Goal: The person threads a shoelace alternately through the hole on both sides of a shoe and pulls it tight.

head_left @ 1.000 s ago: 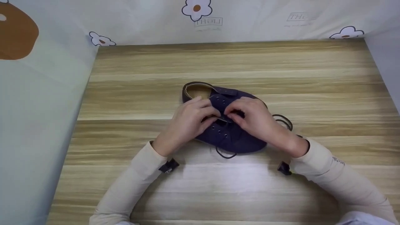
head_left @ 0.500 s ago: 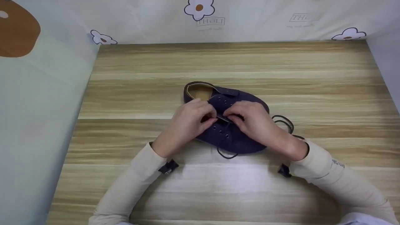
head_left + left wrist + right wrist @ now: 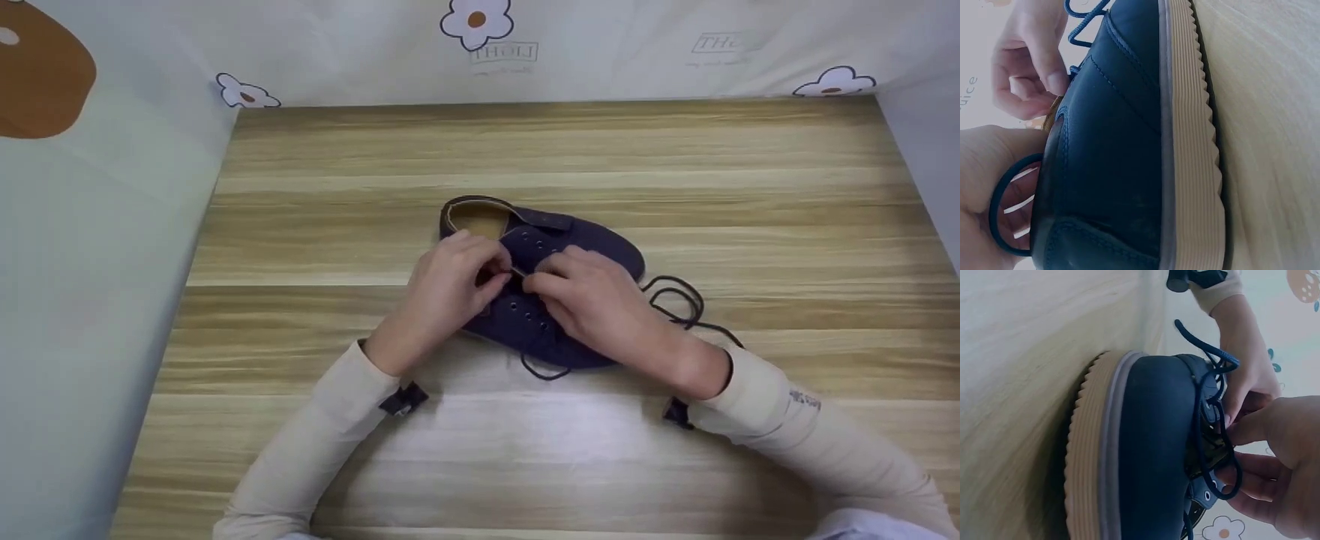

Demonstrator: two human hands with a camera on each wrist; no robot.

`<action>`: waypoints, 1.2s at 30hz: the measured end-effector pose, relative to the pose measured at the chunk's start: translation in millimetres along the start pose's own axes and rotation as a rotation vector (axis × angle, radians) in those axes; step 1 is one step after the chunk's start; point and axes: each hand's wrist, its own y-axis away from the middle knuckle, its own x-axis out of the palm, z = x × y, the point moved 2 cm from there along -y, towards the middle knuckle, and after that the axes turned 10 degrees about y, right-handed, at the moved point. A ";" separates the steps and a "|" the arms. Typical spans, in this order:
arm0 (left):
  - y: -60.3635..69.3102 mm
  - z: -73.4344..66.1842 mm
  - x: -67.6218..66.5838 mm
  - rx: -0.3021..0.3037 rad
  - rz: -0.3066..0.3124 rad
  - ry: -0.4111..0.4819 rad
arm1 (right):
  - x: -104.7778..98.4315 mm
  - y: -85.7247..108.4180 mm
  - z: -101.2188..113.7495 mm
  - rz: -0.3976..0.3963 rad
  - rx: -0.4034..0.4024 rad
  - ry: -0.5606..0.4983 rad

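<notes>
A dark blue lace-up shoe (image 3: 510, 330) with metal eyelets stands on the table, its toe to the right. Tight beside it, on the far side, appears a matching shoe (image 3: 600, 232), its tan insole showing. My left hand (image 3: 454, 281) pinches at the near shoe's tongue (image 3: 1051, 115) between thumb and fingers. Close by, my right hand (image 3: 592, 296) curls its fingers at the same edge, fingertips partly hidden. Dark laces (image 3: 1200, 433) hang loosely in front of the right fingers in the right wrist view. A lace loop (image 3: 996, 208) lies by the left hand in the left wrist view.
The wood-grain table (image 3: 337, 195) surrounds the shoes. Loose lace (image 3: 703, 307) trails right, under the right wrist, and a small loop (image 3: 546, 375) sticks out in front. Pale patterned sheeting (image 3: 360, 52) stands behind and at the sides. Black camera mounts (image 3: 405, 400) hang below the cuffs.
Both hands have shifted slightly left along the tongue, toward the heel. The right hand has turned, its fingers more curled, uncovering more toe and trailing lace. The shoes have hardly moved.
</notes>
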 end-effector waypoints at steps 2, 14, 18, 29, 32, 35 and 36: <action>-1.6 1.1 0.7 0.011 0.001 0.008 | 0.5 -0.1 2.4 -0.018 -0.035 0.070; -10.3 3.3 1.6 0.102 0.065 -0.016 | 9.0 -0.3 14.0 -0.009 -0.205 0.485; -11.1 5.3 1.4 0.097 0.074 -0.003 | 11.2 1.2 10.6 -0.048 -0.189 0.401; -8.0 8.7 -0.1 0.093 0.054 0.004 | 0.1 -1.1 25.6 -0.299 -0.223 -0.083; -7.4 8.9 0.4 0.105 0.046 0.008 | -5.0 -1.7 36.4 -0.305 -0.309 -0.195; -7.0 8.9 0.8 0.114 0.044 0.011 | -9.0 -2.1 47.7 -0.305 -0.431 -0.282; -6.9 8.9 0.7 0.115 0.045 0.013 | -10.0 -1.6 50.9 -0.310 -0.475 -0.300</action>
